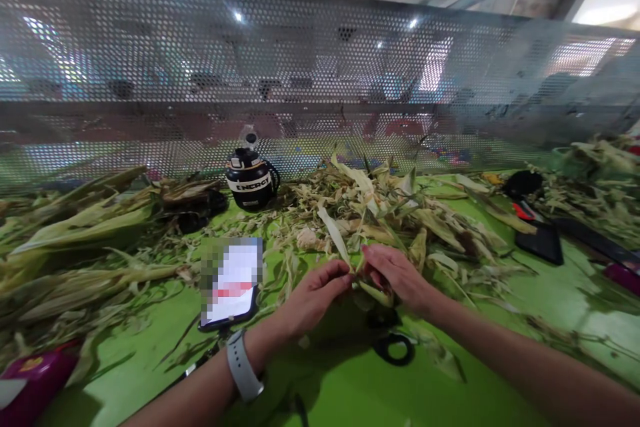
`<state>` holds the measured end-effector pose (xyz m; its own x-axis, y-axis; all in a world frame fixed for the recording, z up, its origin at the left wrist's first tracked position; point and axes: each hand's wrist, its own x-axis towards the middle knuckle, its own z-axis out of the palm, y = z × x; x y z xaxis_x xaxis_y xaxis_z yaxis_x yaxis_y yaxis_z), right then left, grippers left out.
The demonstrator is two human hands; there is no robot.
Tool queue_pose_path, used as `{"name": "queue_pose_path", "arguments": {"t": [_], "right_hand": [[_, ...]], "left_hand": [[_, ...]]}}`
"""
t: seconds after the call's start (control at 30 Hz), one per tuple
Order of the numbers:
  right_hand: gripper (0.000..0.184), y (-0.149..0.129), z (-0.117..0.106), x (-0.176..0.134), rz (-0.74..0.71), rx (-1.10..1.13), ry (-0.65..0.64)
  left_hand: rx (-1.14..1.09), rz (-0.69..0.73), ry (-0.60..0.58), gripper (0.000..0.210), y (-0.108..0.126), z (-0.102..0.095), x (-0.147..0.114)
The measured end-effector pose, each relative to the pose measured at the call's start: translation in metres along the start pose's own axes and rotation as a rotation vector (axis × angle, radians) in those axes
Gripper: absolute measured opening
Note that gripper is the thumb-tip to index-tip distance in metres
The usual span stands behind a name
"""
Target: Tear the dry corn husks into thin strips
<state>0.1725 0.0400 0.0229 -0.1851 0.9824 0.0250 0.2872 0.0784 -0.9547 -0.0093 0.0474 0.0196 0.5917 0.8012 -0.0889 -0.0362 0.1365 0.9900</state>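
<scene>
Near the middle of the green table, my left hand (317, 293) and my right hand (397, 277) meet over a pale corn husk (333, 230). Fingers of both hands are closed in a pinch on it, and one long leaf of it sticks up to the left. Another piece of husk hangs below my right hand. Just beneath lies a black ring-shaped thing (395, 349), perhaps a handle; its upper part is shadowed. A heap of loose husks (380, 200) rises right behind my hands.
A lit phone (235, 287) leans left of my hands. Behind it stands a black bottle (250, 180) by a perforated metal screen (320, 67). Long husks (90, 220) spread on the left. A dark flat device (540, 241) lies on the right, a purple object (40, 377) at lower left.
</scene>
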Motion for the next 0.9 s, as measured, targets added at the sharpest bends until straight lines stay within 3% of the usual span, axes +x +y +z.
{"name": "queue_pose_path", "arguments": {"t": [0.1, 0.27, 0.37, 0.47, 0.5, 0.6, 0.67, 0.9], "right_hand": [[0.046, 0.0019, 0.0039, 0.002, 0.086, 0.058, 0.042], [0.037, 0.0071, 0.0045, 0.0063, 0.097, 0.087, 0.122], [0.036, 0.0074, -0.0005, 0.0075, -0.058, 0.044, 0.343], [0.047, 0.0061, -0.0034, 0.0046, -0.327, -0.2, 0.52], [0.043, 0.0056, -0.0033, 0.003, -0.427, -0.311, 0.489], [0.017, 0.0043, -0.0014, -0.001, -0.67, -0.555, 0.192], [0.021, 0.0035, -0.0009, -0.0016, -0.72, -0.608, 0.064], [0.03, 0.0022, -0.0034, 0.002, -0.759, -0.632, -0.039]], "left_hand": [[0.106, 0.025, -0.031, 0.015, 0.0008, 0.0015, -0.001], [0.111, 0.091, 0.043, 0.014, -0.0015, 0.001, 0.0004], [0.078, 0.08, 0.038, 0.027, -0.0026, 0.0012, 0.0004], [0.053, 0.074, 0.022, 0.026, -0.005, 0.0016, -0.0001], [0.048, 0.081, 0.024, 0.026, -0.006, 0.0016, -0.0001], [0.035, 0.099, 0.031, 0.025, -0.0082, 0.0017, 0.0005], [0.025, 0.107, 0.04, 0.024, -0.0082, 0.0019, 0.0009], [0.003, 0.119, 0.056, 0.023, -0.0024, 0.0027, -0.002]]}}
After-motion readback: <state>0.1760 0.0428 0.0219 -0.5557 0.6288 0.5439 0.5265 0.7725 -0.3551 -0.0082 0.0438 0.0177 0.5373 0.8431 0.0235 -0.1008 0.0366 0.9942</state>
